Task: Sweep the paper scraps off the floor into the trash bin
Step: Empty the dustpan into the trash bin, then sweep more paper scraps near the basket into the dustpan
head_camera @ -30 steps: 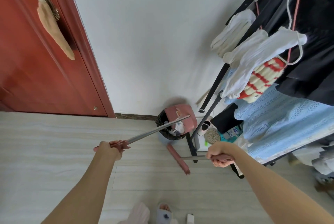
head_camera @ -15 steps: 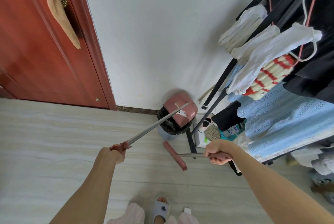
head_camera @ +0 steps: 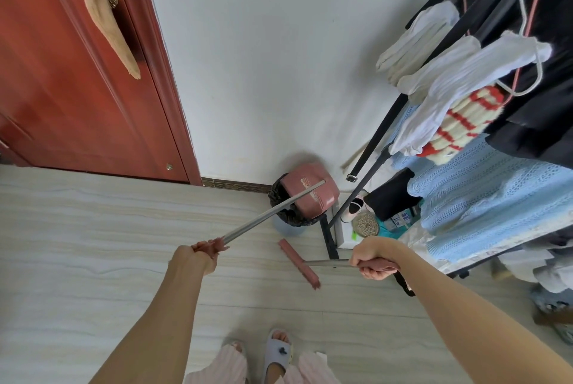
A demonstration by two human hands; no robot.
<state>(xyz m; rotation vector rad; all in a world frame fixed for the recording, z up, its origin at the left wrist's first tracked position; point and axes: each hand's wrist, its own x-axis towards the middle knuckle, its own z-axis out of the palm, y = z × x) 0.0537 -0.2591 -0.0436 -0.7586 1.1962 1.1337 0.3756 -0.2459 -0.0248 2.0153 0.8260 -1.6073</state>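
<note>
My left hand (head_camera: pixel 198 255) grips the pink end of a long metal dustpan handle (head_camera: pixel 273 211). The pink dustpan (head_camera: pixel 313 193) at its far end is tipped over the trash bin (head_camera: pixel 286 217), a blue bin with a black bag standing against the wall. My right hand (head_camera: pixel 372 258) holds the pink grip of the broom handle (head_camera: pixel 325 263). The pink broom head (head_camera: pixel 299 263) rests on the floor in front of the bin. No paper scraps show on the floor; the bin's inside is hidden by the dustpan.
A red wooden door (head_camera: pixel 62 73) fills the left. A black clothes rack (head_camera: pixel 465 104) loaded with garments stands right of the bin, with a shoe (head_camera: pixel 355 207) and small items under it. My slippered feet (head_camera: pixel 279 349) are at the bottom.
The dustpan has tilted further over the bin, now covering its opening. The view has shifted slightly down and back; my feet show more. Both hands keep their grips.
</note>
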